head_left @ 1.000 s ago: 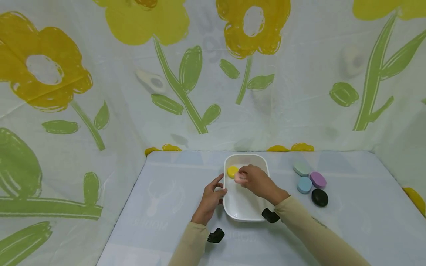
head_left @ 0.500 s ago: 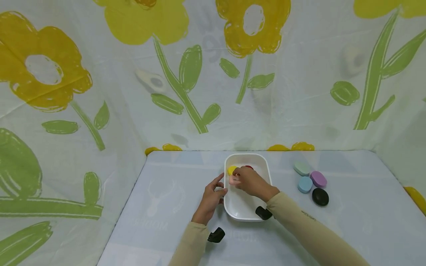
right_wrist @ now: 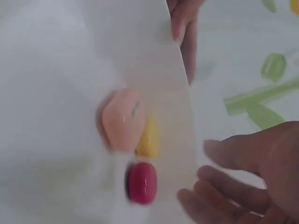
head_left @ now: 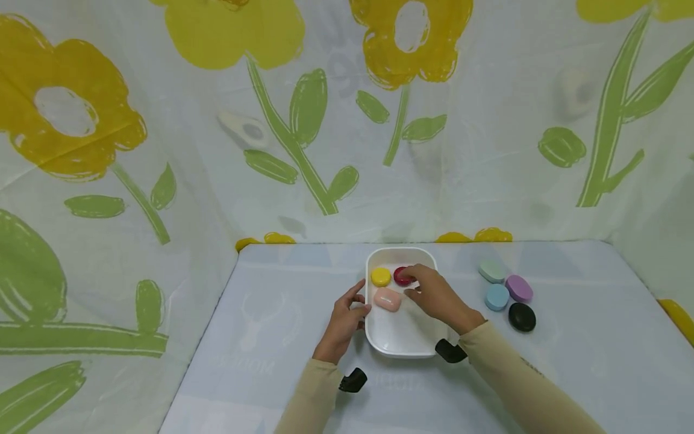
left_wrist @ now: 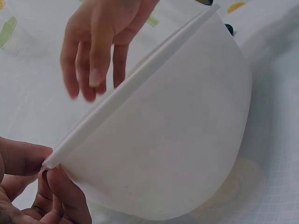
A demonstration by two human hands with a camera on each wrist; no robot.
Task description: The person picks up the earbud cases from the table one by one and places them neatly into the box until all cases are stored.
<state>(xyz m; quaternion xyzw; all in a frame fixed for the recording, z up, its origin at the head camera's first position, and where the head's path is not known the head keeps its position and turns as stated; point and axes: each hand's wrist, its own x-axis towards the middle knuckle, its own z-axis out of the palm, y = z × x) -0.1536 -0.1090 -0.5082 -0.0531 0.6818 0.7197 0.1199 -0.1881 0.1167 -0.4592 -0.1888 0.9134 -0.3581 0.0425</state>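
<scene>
A white rectangular tub (head_left: 400, 343) stands upright on the table. My left hand (head_left: 341, 322) pinches its left rim between thumb and fingers, as the left wrist view shows closely. Inside lie a pink soap bar (head_left: 387, 299), a round yellow soap (head_left: 381, 276) and a round red soap (head_left: 398, 277), grouped at the far end. My right hand (head_left: 436, 295) hovers over the tub's right side, its loosely bent fingers holding nothing and partly covering the red soap in the head view. In the right wrist view, the fingers of this hand (right_wrist: 247, 182) are apart from the soaps.
Right of the tub, a pale green soap (head_left: 491, 271), a purple oval one (head_left: 518, 289), a light blue round one (head_left: 496, 297) and a black one (head_left: 522, 317) lie close together on the table (head_left: 260, 374). A flower-printed curtain (head_left: 488, 193) stands behind the table.
My right hand has set the pink soap down near the yellow one, let it go, and drawn back to the right. The left hand keeps its grip on the rim.
</scene>
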